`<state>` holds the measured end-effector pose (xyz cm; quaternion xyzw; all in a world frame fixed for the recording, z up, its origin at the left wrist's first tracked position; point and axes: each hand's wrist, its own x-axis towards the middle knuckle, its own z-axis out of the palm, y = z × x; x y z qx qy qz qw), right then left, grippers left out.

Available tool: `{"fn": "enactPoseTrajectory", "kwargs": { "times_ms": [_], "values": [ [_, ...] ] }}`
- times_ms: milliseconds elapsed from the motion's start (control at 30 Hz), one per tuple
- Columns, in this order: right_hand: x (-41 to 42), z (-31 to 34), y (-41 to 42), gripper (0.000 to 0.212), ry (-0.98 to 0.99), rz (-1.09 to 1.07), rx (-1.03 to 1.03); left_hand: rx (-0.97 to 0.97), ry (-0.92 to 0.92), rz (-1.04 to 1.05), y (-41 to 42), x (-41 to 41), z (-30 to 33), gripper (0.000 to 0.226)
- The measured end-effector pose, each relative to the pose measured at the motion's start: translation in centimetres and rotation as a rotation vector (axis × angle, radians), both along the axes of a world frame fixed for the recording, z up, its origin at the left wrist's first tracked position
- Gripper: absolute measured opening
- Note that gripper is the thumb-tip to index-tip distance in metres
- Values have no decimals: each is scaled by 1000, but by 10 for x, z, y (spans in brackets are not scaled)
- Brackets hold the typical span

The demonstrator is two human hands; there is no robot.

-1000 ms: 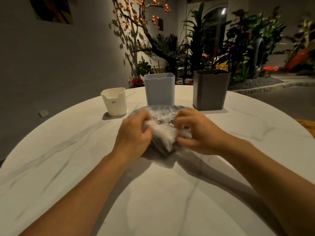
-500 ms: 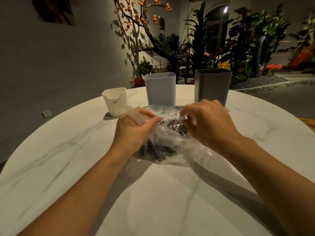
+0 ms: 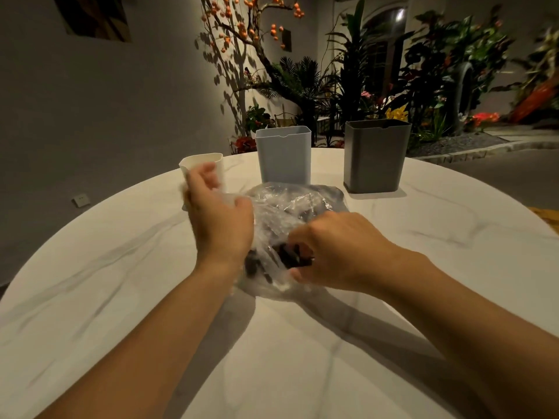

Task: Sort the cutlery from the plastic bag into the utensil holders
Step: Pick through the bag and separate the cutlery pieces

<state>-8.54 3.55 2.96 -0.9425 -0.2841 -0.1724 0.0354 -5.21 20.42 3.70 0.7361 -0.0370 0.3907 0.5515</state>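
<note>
Cutlery shows as dark shapes inside the clear plastic bag, which lies on the counter between the two hands and just this side of the holders. The step in hand looks like opening the bag, with nothing sorted yet. The left hand is raised at the bag's left edge, fingers loosely curled and thumb against the film; it seems to be pulling the plastic up and outward, though blur makes the grip hard to confirm. The right hand sits at the bag's near right side with fingers curled down into the plastic, pinching film over the dark pieces.

Beyond the left hand stands a white holder, partly hidden by its fingers. Beyond the bag stands a light blue holder, and beyond the right hand a dark grey holder.

Next, the mouth of the bag needs spreading wide enough for the right hand to reach in, take one piece, and carry it forward to a holder.
</note>
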Motion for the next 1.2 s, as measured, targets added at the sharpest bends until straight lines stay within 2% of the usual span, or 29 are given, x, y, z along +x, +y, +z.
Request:
{"fn": "enactPoseTrajectory", "kwargs": {
  "times_ms": [33,67,100,133,167,233,300,333,467,533,600,667,767,900,1033,1100,1200],
  "values": [
    [0,-1,-1,55,-28,-22,-4,226,-240,164,3,-4,3,50],
    [0,-1,-3,72,-43,-45,-23,475,-497,224,4,-7,3,44],
    [0,-2,-4,90,-43,-66,-59,699,-692,166,1,-11,2,34],
    [0,-2,-5,106,-34,-76,-81,866,-763,39,-5,-17,0,21],
    [0,-2,-6,115,-2,-77,-78,977,-740,-79,-13,-20,-2,15],
    [4,-3,-10,124,42,-61,-28,1029,-604,-211,-20,-21,-3,19],
    [8,-4,-15,125,35,-57,-15,1050,-516,-161,-16,-18,-5,7],
    [9,-3,-18,127,28,-73,-22,1082,-462,-116,-12,-18,-4,9],
    [9,2,-21,135,-6,-109,-79,1317,-76,106,-4,-23,3,11],
    [8,5,-22,135,-20,-107,-103,1344,-16,261,2,-18,4,26],
    [6,10,-24,137,-19,-106,-124,1296,11,283,12,-11,6,41],
    [3,18,-26,139,4,-68,-121,1248,12,201,25,-3,5,59],
    [0,32,-32,141,51,7,-85,1241,-15,-75,45,6,8,80],
    [14,33,-39,144,99,20,-82,1052,-2,-336,59,14,10,73],
    [49,12,-43,137,166,-41,-144,826,194,-437,61,24,-4,78],
    [59,1,-44,126,157,-40,-82,733,286,-479,67,30,-12,81],
    [61,-7,-44,111,215,9,97,736,355,-486,73,35,-18,86]
  ]
}}
